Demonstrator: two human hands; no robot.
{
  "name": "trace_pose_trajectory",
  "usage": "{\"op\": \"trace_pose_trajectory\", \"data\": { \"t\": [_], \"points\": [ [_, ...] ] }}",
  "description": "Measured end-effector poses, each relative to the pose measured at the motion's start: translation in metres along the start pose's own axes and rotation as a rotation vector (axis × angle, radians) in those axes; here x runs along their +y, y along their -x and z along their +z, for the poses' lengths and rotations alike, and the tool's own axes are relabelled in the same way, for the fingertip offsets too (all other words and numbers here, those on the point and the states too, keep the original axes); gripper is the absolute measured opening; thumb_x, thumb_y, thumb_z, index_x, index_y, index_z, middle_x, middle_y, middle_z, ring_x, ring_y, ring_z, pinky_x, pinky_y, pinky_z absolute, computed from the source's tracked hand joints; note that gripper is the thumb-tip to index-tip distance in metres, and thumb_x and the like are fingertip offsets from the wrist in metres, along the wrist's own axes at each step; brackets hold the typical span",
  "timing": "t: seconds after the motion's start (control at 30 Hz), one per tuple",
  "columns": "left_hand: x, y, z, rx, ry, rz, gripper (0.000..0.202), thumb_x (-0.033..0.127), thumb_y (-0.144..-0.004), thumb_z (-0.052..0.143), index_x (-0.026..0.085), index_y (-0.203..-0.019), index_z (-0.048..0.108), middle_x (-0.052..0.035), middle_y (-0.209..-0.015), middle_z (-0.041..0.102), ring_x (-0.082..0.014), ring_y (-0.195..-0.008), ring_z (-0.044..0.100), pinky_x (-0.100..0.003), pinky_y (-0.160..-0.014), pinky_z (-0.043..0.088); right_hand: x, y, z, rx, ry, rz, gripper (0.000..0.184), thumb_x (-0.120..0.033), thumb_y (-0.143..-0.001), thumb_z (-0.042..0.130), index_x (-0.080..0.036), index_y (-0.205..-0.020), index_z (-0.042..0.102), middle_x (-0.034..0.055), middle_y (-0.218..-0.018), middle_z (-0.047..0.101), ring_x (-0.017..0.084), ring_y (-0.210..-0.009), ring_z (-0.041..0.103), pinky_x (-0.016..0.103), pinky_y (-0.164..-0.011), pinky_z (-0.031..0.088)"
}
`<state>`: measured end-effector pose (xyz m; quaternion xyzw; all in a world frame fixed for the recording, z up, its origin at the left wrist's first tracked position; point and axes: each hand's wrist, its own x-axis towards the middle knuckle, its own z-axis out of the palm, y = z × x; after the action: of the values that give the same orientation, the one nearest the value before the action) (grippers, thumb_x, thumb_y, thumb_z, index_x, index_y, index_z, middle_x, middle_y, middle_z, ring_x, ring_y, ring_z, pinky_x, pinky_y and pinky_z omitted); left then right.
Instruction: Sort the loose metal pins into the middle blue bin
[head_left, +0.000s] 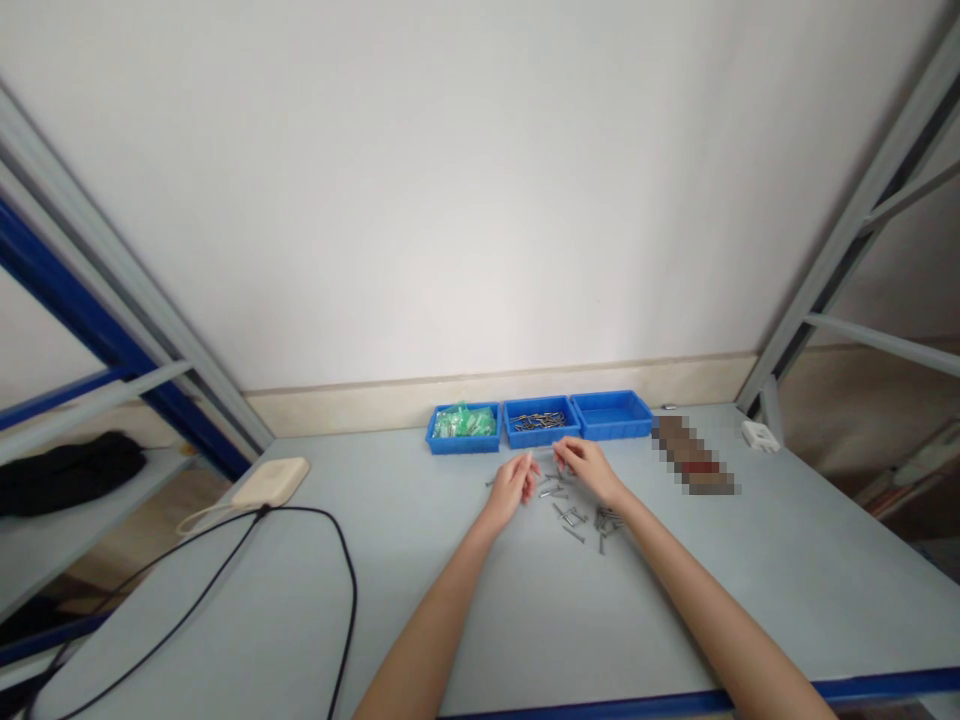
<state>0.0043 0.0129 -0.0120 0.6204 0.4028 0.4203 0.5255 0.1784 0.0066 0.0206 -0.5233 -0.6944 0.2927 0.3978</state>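
Note:
My left hand (pixel 511 488) and my right hand (pixel 589 465) are close together over the middle of the table, fingers pinched. A thin, see-through plastic piece (pixel 544 453) stretches between their fingertips; it looks like a small bag, but its outline is faint. Loose metal screws (pixel 574 534) lie scattered below and between the hands, several of them bunched under my right wrist. Just beyond my fingers, a blue tray (pixel 510 436) holds more small metal fasteners (pixel 541 421). To its left, another blue tray (pixel 465 448) contains clear and green plastic packets (pixel 465 421).
A third blue tray (pixel 613 431) stands at the right of the row. A pixelated brown item (pixel 694 458) and a white plug-like block (pixel 760 437) lie farther right. At left are a white box (pixel 271 482) and a looping black cable (pixel 352 580). Behind rises a wall (pixel 480 200).

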Motion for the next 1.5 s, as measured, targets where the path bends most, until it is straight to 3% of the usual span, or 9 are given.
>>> {"op": "trace_pose_trajectory", "data": {
  "t": [0.17,0.3,0.37,0.5,0.6,0.77,1.03,1.23,1.5],
  "points": [
    [-0.003,-0.004,-0.004,0.023,0.02,-0.009,0.059,0.075,-0.075,0.039,0.018,-0.076,0.052,0.0058,-0.045,0.046,-0.0087,-0.037,0.038,-0.021,-0.039,0.031,-0.021,-0.04,-0.017,0.133,0.447,0.148,0.042,-0.042,-0.096,0.034,-0.02,-0.077,0.064,0.0048,-0.073,0.069,0.017,-0.072,0.062,0.023,-0.062,0.037],
    [0.0,-0.002,-0.004,0.016,0.025,-0.008,0.058,0.074,-0.076,0.039,0.018,-0.074,0.052,0.0059,-0.045,0.044,-0.0086,-0.037,0.038,-0.021,-0.04,0.031,-0.031,-0.029,-0.026,0.134,0.716,0.211,0.037,-0.045,-0.095,0.039,-0.02,-0.087,0.066,0.0083,-0.081,0.071,0.02,-0.078,0.065,0.024,-0.061,0.034],
    [0.001,-0.001,-0.002,0.013,0.014,-0.001,0.057,0.072,-0.078,0.039,0.017,-0.073,0.053,0.0055,-0.046,0.044,-0.0088,-0.038,0.039,-0.022,-0.041,0.031,-0.031,-0.011,-0.026,0.023,0.686,0.172,0.034,-0.044,-0.094,0.042,-0.022,-0.086,0.066,0.0054,-0.081,0.071,0.019,-0.078,0.064,0.024,-0.06,0.034],
    [0.0,-0.001,-0.001,0.012,-0.016,0.001,0.055,0.07,-0.079,0.04,0.017,-0.07,0.053,0.0052,-0.046,0.044,-0.0092,-0.039,0.039,-0.022,-0.043,0.031,-0.03,0.027,-0.021,-0.33,0.653,0.088,0.024,-0.045,-0.079,0.064,-0.022,-0.083,0.069,0.0029,-0.085,0.071,0.02,-0.08,0.063,0.025,-0.063,0.035],
    [0.0,-0.001,-0.001,0.014,-0.031,0.003,0.054,0.069,-0.08,0.04,0.017,-0.07,0.053,0.0051,-0.046,0.045,-0.0093,-0.04,0.04,-0.022,-0.044,0.031,-0.03,0.041,-0.014,-0.44,0.652,0.021,0.017,-0.035,-0.074,0.071,-0.023,-0.085,0.07,0.0032,-0.089,0.069,0.02,-0.083,0.062,0.027,-0.07,0.037],
    [0.002,0.003,-0.002,-0.001,-0.081,0.013,0.052,0.066,-0.082,0.038,0.017,-0.071,0.053,0.005,-0.047,0.045,-0.0101,-0.041,0.04,-0.023,-0.046,0.032,-0.023,0.04,-0.002,-0.333,0.552,-0.074,0.013,-0.022,-0.082,0.056,-0.023,-0.083,0.069,0.0035,-0.095,0.067,0.021,-0.094,0.059,0.032,-0.082,0.037],
    [0.01,0.011,-0.004,-0.104,-0.29,0.073,0.04,0.053,-0.086,0.043,0.019,-0.065,0.048,0.0052,-0.048,0.044,-0.0111,-0.045,0.041,-0.024,-0.052,0.031,-0.012,0.041,0.008,-0.158,0.4,-0.09,0.017,-0.031,-0.089,0.048,-0.022,-0.09,0.064,0.0031,-0.094,0.069,0.02,-0.09,0.06,0.036,-0.084,0.036],
    [0.012,0.012,-0.005,-0.175,-0.244,0.068,0.043,0.054,-0.084,0.045,0.019,-0.059,0.047,0.0041,-0.049,0.042,-0.0118,-0.049,0.041,-0.023,-0.052,0.031,-0.011,0.042,0.011,-0.077,0.414,-0.099,0.017,-0.03,-0.091,0.048,-0.022,-0.092,0.064,0.0029,-0.091,0.07,0.019,-0.084,0.062,0.033,-0.082,0.036],
    [0.012,0.012,-0.004,-0.119,-0.191,0.02,0.044,0.058,-0.08,0.05,0.017,-0.063,0.051,0.0048,-0.05,0.043,-0.01,-0.047,0.04,-0.022,-0.048,0.031,-0.006,0.042,0.012,0.006,0.388,-0.082,0.025,-0.039,-0.092,0.046,-0.022,-0.094,0.065,0.0048,-0.092,0.072,0.021,-0.086,0.063,0.034,-0.082,0.038]
  ]
}}
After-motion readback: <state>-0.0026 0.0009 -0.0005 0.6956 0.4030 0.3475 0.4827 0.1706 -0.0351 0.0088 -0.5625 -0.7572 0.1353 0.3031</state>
